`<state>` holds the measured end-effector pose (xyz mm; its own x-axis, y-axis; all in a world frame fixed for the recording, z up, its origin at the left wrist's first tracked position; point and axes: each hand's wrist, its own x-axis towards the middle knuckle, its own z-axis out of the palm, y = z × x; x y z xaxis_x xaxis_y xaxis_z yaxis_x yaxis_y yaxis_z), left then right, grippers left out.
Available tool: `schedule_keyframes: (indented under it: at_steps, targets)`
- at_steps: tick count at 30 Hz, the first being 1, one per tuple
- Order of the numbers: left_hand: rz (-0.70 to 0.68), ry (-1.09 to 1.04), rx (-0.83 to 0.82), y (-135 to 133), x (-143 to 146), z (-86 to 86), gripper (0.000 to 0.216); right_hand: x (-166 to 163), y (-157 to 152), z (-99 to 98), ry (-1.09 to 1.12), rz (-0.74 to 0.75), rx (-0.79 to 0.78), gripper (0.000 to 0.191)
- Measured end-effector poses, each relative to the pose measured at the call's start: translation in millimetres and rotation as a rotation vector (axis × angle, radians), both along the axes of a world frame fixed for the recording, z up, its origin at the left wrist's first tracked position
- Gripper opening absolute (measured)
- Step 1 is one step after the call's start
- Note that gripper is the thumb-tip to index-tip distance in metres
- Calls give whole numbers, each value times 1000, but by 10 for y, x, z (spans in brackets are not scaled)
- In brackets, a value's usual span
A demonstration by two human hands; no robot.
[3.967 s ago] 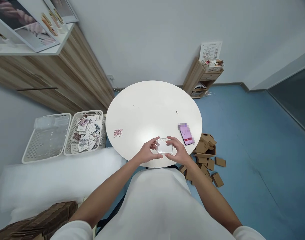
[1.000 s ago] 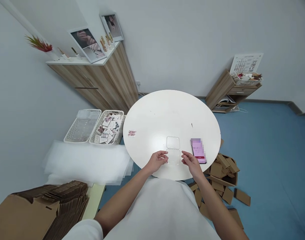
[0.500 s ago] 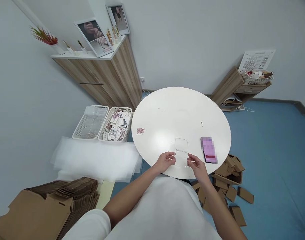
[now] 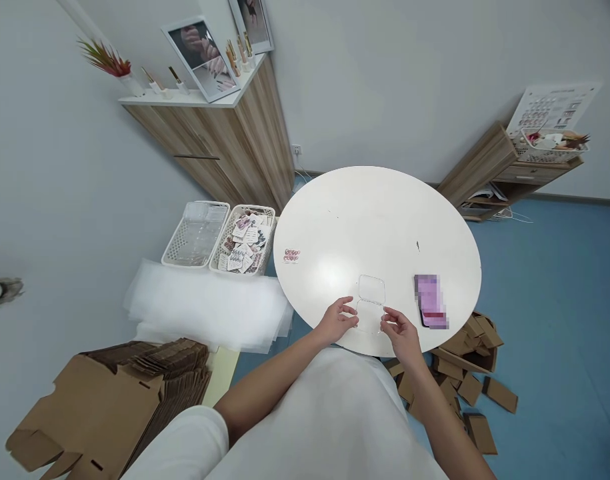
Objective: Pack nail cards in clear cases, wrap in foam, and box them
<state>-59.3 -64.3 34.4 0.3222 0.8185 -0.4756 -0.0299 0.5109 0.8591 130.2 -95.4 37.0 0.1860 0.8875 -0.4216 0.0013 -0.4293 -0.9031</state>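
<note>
A clear plastic case with its lid swung up lies at the near side of the round white table. My left hand grips its left edge, thumb and curled fingers at the rim and the index finger lifted. At the right edge, my right hand holds the case between thumb and fingers. Nothing can be made out inside the transparent case. To the right of my hands lies a phone with a blurred purple screen. A small card of pink press-on nails rests near the table's left edge.
Left of the table stand a white basket of nail cards and a white basket of clear cases. Translucent sheets and stacked flat cardboard lie nearer. Small brown boxes are scattered on the floor at right.
The view has shifted, so the whole scene sits slightly further right. My left index finger is lifted a little more from the case's edge. The case stays between both hands, lid up.
</note>
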Motion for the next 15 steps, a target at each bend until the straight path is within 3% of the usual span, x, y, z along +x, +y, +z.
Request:
schedule_keyframes:
  at_steps: [3,6,15]
  targets:
    - [56,25,-97,-13,23,0,58,17,62,2,23,12,14,46]
    - [37,58,-165,-16,52,3,46,53,127,13,52,39,26,44]
    - [127,224,17,10,241,37,43,193,222,-58,-4,125,-2,38]
